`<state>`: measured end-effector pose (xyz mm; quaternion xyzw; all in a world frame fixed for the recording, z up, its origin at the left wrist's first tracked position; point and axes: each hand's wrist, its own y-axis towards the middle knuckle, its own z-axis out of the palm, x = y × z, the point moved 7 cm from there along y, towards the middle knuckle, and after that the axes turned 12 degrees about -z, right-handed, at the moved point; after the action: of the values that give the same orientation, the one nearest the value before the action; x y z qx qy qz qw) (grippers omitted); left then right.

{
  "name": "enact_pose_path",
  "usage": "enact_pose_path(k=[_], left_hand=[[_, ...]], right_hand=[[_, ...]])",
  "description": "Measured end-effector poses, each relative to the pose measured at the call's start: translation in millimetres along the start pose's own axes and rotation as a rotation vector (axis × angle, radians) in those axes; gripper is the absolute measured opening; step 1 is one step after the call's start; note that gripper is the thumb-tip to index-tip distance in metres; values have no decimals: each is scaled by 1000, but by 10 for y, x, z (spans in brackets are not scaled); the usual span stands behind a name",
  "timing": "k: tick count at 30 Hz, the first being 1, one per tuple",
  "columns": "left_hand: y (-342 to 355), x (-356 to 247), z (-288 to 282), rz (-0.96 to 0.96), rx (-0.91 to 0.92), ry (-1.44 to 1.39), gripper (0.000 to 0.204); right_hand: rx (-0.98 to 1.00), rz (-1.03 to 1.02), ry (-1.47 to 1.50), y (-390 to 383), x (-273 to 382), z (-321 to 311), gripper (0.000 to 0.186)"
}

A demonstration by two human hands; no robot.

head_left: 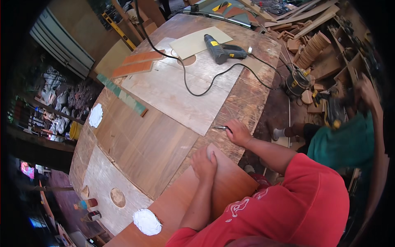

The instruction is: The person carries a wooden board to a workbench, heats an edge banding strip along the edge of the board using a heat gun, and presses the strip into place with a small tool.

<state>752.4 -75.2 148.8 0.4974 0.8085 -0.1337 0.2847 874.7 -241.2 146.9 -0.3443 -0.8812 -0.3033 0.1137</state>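
My left hand (202, 164) has its fingers curled at the upper corner of a reddish-brown wooden panel (234, 181) at the bench's near side; a small pale grey patch shows by the thumb, too small to name. My right hand (238, 133), on the bench's right part, is closed on a slim dark tool (219, 127) with a metallic part, pointing left. A white crumpled pad (147, 221) lies on the panel's lower left. Wood-grain sheets (144, 144) and a pale board (160, 90) lie beyond my hands.
A heat-gun-like tool (216, 51), black cords, orange strips (131, 66), a green strip (119, 92) and bottles (88, 216) lie on the worn bench (263, 99). A co-worker in teal (341, 140) is at the right, near a vacuum (296, 82) and stacked offcuts (312, 49).
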Motion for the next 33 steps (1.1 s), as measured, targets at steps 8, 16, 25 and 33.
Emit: enact_pose_path(k=[8,16,25,33], left_hand=[[-57,22,-12,19,44,5,39],[-170,-10,94,146,19,61,38],[-648,-292,199,266,95,35,34],[-851,-394,231,355,52,117,30]], right_hand=[[-22,10,-9,-62,29,20,19],[-43,68,18,-215,-222,244,16],[-358,235,593,-635,114,-219,23],[-272,578,1200,-1987,410,-65,28]])
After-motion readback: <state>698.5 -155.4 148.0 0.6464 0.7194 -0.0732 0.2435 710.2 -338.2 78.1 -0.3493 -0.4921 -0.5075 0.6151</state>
